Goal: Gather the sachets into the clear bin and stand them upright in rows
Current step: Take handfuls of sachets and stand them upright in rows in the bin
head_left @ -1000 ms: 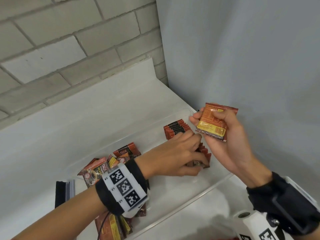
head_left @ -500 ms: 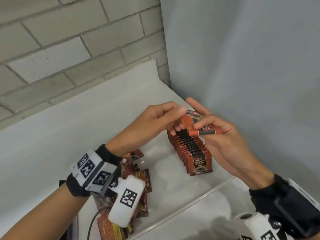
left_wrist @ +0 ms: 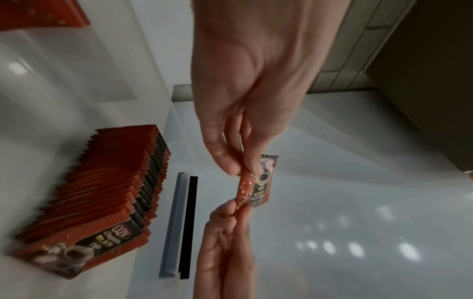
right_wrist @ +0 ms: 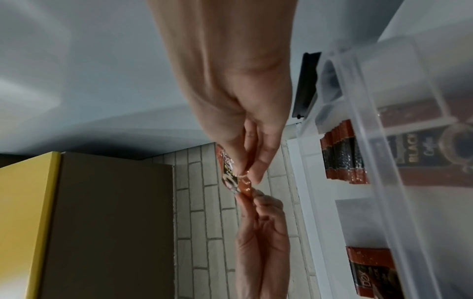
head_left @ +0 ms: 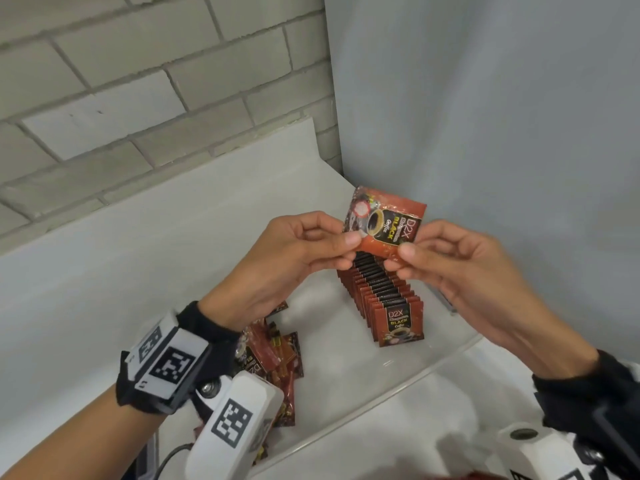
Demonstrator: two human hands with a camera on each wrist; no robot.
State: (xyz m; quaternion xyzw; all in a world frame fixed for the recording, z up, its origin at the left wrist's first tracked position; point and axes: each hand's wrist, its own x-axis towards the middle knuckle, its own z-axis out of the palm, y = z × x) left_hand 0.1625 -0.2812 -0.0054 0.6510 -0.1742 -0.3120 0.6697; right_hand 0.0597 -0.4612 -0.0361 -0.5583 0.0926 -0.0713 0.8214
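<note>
Red foil catches the light on the sachet [head_left: 385, 225] held up above the clear bin [head_left: 408, 375], its printed face with the coffee cup turned sideways. The left hand [head_left: 287, 261] pinches its near left corner between thumb and forefinger, and the right hand [head_left: 460, 268] pinches the near right corner the same way, so each grip is closed narrow on the sachet's lower edge, the other fingers curled loosely beneath. From the left wrist view the sachet [left_wrist: 256, 182] shows almost edge-on between the two sets of fingertips.

Directly below the hands, inside the bin, a row of sachets [head_left: 384, 299] stands upright, packed face to back and running from near to far along the bin's right side. To the left in the bin, a loose heap of sachets [head_left: 273, 358] lies flat and jumbled, partly hidden by the left wrist's camera mount. The bin sits on a white counter [head_left: 104, 271] against a pale brick wall [head_left: 138, 81].
</note>
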